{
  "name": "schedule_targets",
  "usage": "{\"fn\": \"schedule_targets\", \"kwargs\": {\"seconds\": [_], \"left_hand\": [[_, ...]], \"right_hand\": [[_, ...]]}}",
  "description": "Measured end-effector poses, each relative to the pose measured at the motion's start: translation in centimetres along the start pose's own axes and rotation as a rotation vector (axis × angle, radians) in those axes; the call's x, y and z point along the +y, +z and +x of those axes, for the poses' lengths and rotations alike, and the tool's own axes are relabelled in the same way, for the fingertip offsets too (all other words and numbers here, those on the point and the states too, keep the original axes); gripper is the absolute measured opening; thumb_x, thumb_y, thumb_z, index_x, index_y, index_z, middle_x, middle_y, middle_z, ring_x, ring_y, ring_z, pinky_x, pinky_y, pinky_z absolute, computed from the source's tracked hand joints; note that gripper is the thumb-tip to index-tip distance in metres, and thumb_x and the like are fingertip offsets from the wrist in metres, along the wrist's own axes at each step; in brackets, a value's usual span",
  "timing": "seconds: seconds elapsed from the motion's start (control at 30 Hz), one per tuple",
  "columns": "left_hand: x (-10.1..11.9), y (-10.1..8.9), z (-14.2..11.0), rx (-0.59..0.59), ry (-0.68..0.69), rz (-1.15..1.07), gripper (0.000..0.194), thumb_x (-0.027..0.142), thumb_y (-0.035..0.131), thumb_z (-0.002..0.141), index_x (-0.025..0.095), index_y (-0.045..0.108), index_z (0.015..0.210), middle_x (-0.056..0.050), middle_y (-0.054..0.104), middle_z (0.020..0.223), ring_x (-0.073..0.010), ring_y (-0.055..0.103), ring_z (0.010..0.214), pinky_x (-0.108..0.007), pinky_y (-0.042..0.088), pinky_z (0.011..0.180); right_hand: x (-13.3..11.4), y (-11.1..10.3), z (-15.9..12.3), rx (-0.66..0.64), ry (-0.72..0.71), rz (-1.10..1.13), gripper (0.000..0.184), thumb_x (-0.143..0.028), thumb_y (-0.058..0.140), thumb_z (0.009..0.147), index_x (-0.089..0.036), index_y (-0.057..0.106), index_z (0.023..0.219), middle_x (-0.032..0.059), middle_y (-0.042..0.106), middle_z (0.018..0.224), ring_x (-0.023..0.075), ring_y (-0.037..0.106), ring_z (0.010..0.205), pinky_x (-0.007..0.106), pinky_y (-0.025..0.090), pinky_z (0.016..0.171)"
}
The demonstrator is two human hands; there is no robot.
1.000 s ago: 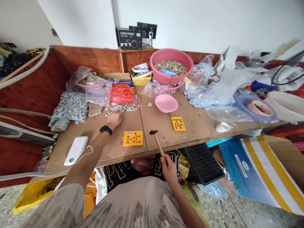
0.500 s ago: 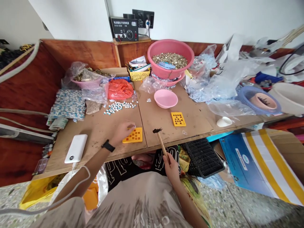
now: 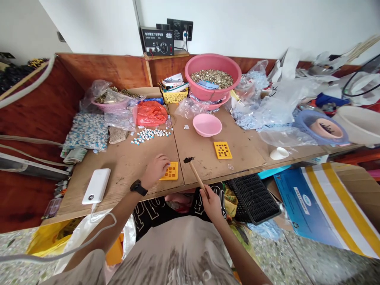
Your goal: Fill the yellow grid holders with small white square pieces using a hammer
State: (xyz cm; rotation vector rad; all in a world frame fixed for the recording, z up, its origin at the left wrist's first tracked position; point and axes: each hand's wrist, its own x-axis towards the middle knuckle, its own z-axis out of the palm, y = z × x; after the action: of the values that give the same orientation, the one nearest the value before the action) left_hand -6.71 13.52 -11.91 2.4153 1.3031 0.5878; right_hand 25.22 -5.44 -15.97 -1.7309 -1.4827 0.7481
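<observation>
My right hand (image 3: 211, 201) is closed round the wooden handle of a small hammer (image 3: 195, 173). The hammer's dark head is raised to the upper left, close to a yellow grid plate (image 3: 171, 171) with square holes. Over the left part of that plate is my left hand (image 3: 156, 169), its fingers bent and pinched together at the plate's upper edge. A tiny bluish spot shows at the fingertips, too small to name. A second yellow grid plate (image 3: 222, 150) lies farther right. Small white-and-blue pieces (image 3: 150, 135) are scattered beyond my left hand.
A pink bowl (image 3: 207, 125) stands mid-table, behind it a large pink basin (image 3: 213, 75) of small metal parts. A white power bank (image 3: 96, 186) with a cable lies at left. Plastic bags (image 3: 273, 111) and a white cup (image 3: 279, 153) are at right.
My left hand has moved right and farther over the near yellow plate, covering more of it. The hammer head has shifted left toward that plate, with my right hand still round the handle.
</observation>
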Motion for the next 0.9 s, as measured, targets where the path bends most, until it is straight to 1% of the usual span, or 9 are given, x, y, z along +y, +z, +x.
{"fn": "schedule_targets", "kwargs": {"seconds": [0.13, 0.23, 0.3, 0.4, 0.47, 0.57, 0.7, 0.83, 0.9], "left_hand": [[0.3, 1.1, -2.0, 0.199, -0.15, 0.001, 0.04, 0.039, 0.062, 0.112, 0.025, 0.077, 0.146, -0.013, 0.072, 0.16, -0.0374, 0.064, 0.148, -0.061, 0.053, 0.128], [0.1, 1.0, -3.9, 0.327, -0.197, -0.057, 0.049, 0.049, 0.064, 0.113, 0.025, 0.071, 0.155, -0.013, 0.071, 0.161, -0.0348, 0.067, 0.146, -0.056, 0.054, 0.13], [-0.2, 0.5, -5.2, 0.323, -0.152, -0.069, 0.047, 0.05, 0.065, 0.113, 0.027, 0.073, 0.152, -0.012, 0.071, 0.162, -0.0334, 0.067, 0.148, -0.055, 0.052, 0.132], [-0.5, 0.0, -7.0, 0.205, -0.08, -0.017, 0.047, 0.053, 0.07, 0.109, 0.03, 0.077, 0.15, -0.01, 0.069, 0.166, -0.0362, 0.062, 0.155, -0.059, 0.048, 0.136], [-0.5, 0.2, -7.7, 0.142, -0.09, 0.026, 0.048, 0.054, 0.071, 0.109, 0.031, 0.077, 0.151, -0.01, 0.067, 0.169, -0.0382, 0.058, 0.158, -0.062, 0.046, 0.136], [-0.4, 1.1, -7.4, 0.162, -0.144, 0.065, 0.049, 0.055, 0.071, 0.109, 0.029, 0.078, 0.15, -0.011, 0.066, 0.17, -0.0401, 0.058, 0.157, -0.064, 0.048, 0.132], [-1.6, 1.4, -3.3, 0.293, -0.215, 0.044, 0.037, 0.05, 0.063, 0.112, 0.027, 0.085, 0.131, -0.012, 0.08, 0.148, -0.0366, 0.068, 0.14, -0.056, 0.053, 0.122], [-4.4, -0.2, 4.6, 0.331, -0.429, -0.062, 0.037, 0.038, 0.055, 0.112, 0.023, 0.087, 0.124, -0.011, 0.088, 0.112, -0.028, 0.077, 0.099, -0.041, 0.058, 0.095], [-5.9, -1.1, 8.8, 0.338, -0.509, -0.002, 0.036, 0.034, 0.056, 0.11, 0.023, 0.088, 0.122, -0.012, 0.088, 0.112, -0.0303, 0.075, 0.103, -0.041, 0.055, 0.096]], "right_hand": [[-1.9, 0.3, 1.4, -0.044, -0.104, -0.044, 0.049, -0.056, 0.049, 0.118, -0.02, 0.081, 0.129, 0.0125, 0.087, 0.105, 0.0293, 0.082, 0.092, 0.032, 0.058, 0.081], [-3.1, 1.1, 1.6, -0.034, -0.168, 0.037, 0.047, -0.055, 0.052, 0.119, -0.02, 0.08, 0.13, 0.0112, 0.087, 0.104, 0.0271, 0.081, 0.091, 0.031, 0.06, 0.083], [-3.2, 1.7, 1.5, -0.017, -0.194, 0.052, 0.047, -0.054, 0.05, 0.12, -0.02, 0.079, 0.133, 0.0117, 0.086, 0.106, 0.0267, 0.081, 0.093, 0.031, 0.061, 0.086], [-2.5, 2.2, 1.5, -0.087, -0.215, -0.043, 0.044, -0.052, 0.051, 0.118, -0.022, 0.081, 0.13, 0.0115, 0.086, 0.106, 0.0278, 0.082, 0.092, 0.032, 0.061, 0.084], [-1.9, 2.0, 1.5, -0.118, -0.209, -0.079, 0.042, -0.051, 0.052, 0.117, -0.023, 0.082, 0.127, 0.0115, 0.087, 0.107, 0.0286, 0.083, 0.094, 0.032, 0.061, 0.084], [-1.4, 1.1, 1.3, -0.073, -0.161, -0.029, 0.046, -0.053, 0.05, 0.119, -0.021, 0.08, 0.131, 0.0121, 0.087, 0.11, 0.0283, 0.082, 0.097, 0.032, 0.061, 0.087], [-0.5, -0.1, 0.0, 0.038, -0.05, 0.04, 0.057, -0.065, 0.052, 0.118, -0.018, 0.08, 0.132, 0.0111, 0.085, 0.101, 0.0271, 0.078, 0.086, 0.033, 0.061, 0.081], [1.4, -0.5, -2.4, 0.149, 0.072, 0.05, 0.071, -0.08, 0.054, 0.112, -0.016, 0.083, 0.125, 0.0069, 0.078, 0.083, 0.025, 0.069, 0.07, 0.033, 0.055, 0.068], [2.5, -0.6, -3.8, 0.175, 0.127, 0.055, 0.075, -0.083, 0.055, 0.11, -0.015, 0.083, 0.122, 0.0051, 0.074, 0.077, 0.0239, 0.064, 0.065, 0.032, 0.052, 0.063]]}}
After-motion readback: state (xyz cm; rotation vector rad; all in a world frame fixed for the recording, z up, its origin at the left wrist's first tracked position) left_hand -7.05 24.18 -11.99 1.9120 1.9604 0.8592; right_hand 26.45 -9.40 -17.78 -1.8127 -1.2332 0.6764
